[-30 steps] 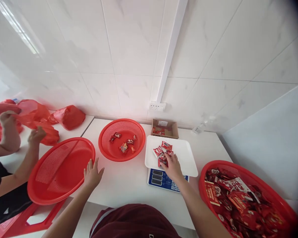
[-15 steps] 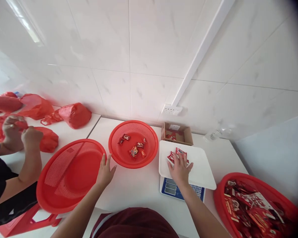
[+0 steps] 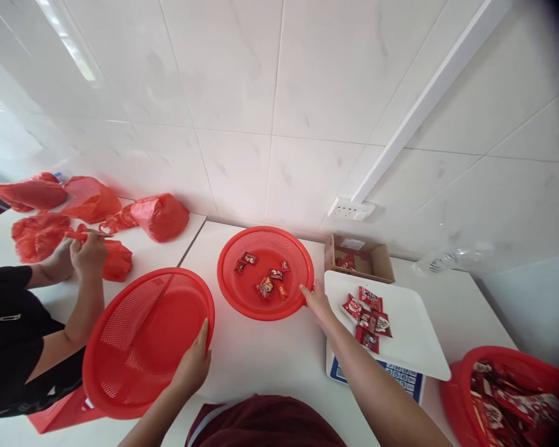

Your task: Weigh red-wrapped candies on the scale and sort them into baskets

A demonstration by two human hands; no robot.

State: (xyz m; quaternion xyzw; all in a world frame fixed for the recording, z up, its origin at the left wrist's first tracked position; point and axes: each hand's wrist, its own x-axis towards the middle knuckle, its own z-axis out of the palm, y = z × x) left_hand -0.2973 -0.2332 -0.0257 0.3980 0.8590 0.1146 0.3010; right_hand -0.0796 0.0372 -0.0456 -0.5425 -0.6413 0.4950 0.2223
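Note:
My left hand point(image 3: 194, 363) is closed on the near right rim of a large red plastic basket point(image 3: 156, 335) with nothing in it. My right hand point(image 3: 317, 302) grips the right rim of a smaller red basket point(image 3: 265, 239). Several small wrapped snacks point(image 3: 264, 287) lie in its bottom. To the right, a digital scale point(image 3: 382, 375) carries a white tray point(image 3: 412, 323). Several red snack packets point(image 3: 367, 320) rest on that tray, apart from my right hand.
At the far right stands a deep red basket point(image 3: 451, 397) full of red packets. A cardboard box point(image 3: 379, 261) sits behind the scale. Tied red bags point(image 3: 161, 217) crowd the left table, where another person's hands point(image 3: 86, 251) work on a red bag. A wall socket point(image 3: 351, 209) is behind.
My right hand has left the packets on the scale and moved left to the smaller basket's rim. My left hand has closed on the large basket's rim. The view has shifted left.

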